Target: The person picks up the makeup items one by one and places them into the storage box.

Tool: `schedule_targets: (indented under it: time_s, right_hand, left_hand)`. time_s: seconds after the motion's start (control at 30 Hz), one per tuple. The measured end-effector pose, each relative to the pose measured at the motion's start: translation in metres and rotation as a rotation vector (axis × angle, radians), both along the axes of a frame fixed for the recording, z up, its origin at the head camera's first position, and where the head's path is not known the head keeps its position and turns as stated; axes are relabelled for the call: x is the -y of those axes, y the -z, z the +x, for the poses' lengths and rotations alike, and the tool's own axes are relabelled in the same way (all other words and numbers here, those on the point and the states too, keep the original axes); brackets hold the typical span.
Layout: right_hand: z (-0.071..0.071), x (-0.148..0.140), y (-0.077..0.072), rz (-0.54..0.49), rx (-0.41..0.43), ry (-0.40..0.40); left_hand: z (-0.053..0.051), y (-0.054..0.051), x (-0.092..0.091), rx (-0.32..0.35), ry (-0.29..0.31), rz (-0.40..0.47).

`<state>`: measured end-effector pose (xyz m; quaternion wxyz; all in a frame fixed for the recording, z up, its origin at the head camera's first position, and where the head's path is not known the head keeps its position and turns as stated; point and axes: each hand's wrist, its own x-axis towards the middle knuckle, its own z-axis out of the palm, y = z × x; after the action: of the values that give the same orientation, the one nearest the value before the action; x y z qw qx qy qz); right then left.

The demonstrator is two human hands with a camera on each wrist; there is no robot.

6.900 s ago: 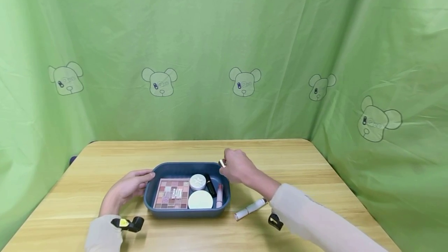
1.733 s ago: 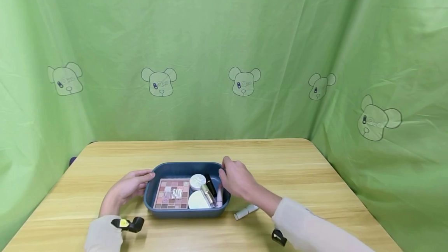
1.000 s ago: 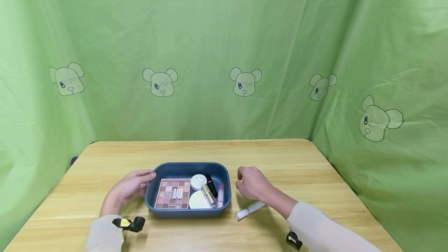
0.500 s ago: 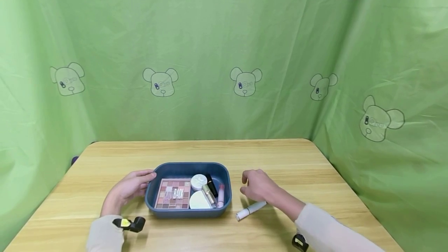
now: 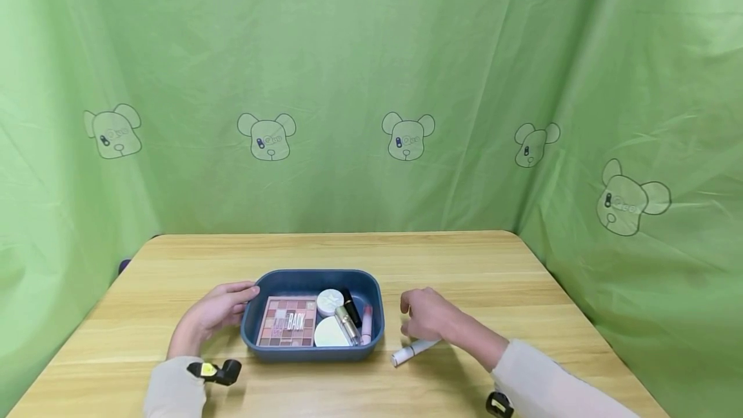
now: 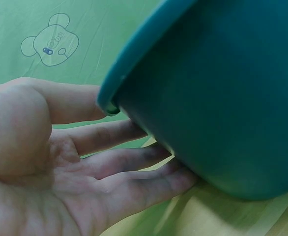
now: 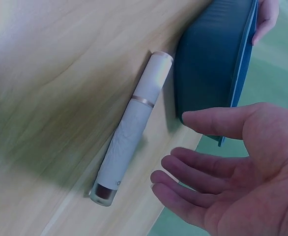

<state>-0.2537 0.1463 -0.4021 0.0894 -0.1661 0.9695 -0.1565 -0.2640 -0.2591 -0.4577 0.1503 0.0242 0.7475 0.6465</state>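
A blue oblong bin point(image 5: 310, 355) stands on the table. My left hand point(image 5: 216, 309) holds its left end, thumb at the rim and fingers against the outer wall point(image 6: 213, 132). My right hand point(image 5: 431, 316) hovers right of the bin with nothing in it. In the right wrist view its fingers point toward a white cosmetic tube point(image 7: 129, 132) with a clear end, apart from it; the tube lies on the table. Inside the bin are an eyeshadow palette point(image 5: 286, 321), a round white jar point(image 5: 329, 302), a white compact point(image 5: 331, 333), a gold lipstick point(image 5: 346, 325), a black tube point(image 5: 351, 307) and a pink lip tube point(image 5: 366, 324).
The wooden table point(image 5: 325, 247) has a green curtain point(image 5: 331, 192) behind it and at both sides. A camera strap point(image 5: 215, 371) sits on each wrist.
The gold lipstick, earlier in my right hand, now lies in the bin on the compact. My right hand has moved off the bin rim, rightward and down toward the white tube. The left hand stays put.
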Motion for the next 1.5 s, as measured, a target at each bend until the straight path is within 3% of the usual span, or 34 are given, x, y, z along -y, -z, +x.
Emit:
schedule_targets:
  time_s: [0.8,1.17,1.5]
  right_hand:
    - [0.009,-0.002,0.009,0.027,0.105,0.001]
    - [0.01,-0.001,0.014,0.026,0.081,-0.014]
    - [0.011,0.0,0.018,0.083,0.016,-0.06]
  left_hand:
    - [-0.001,0.004,0.0,0.008,-0.001,-0.007]
    - [0.0,0.002,-0.001,0.003,-0.012,-0.004]
    - [0.0,0.001,-0.001,0.015,-0.019,0.011]
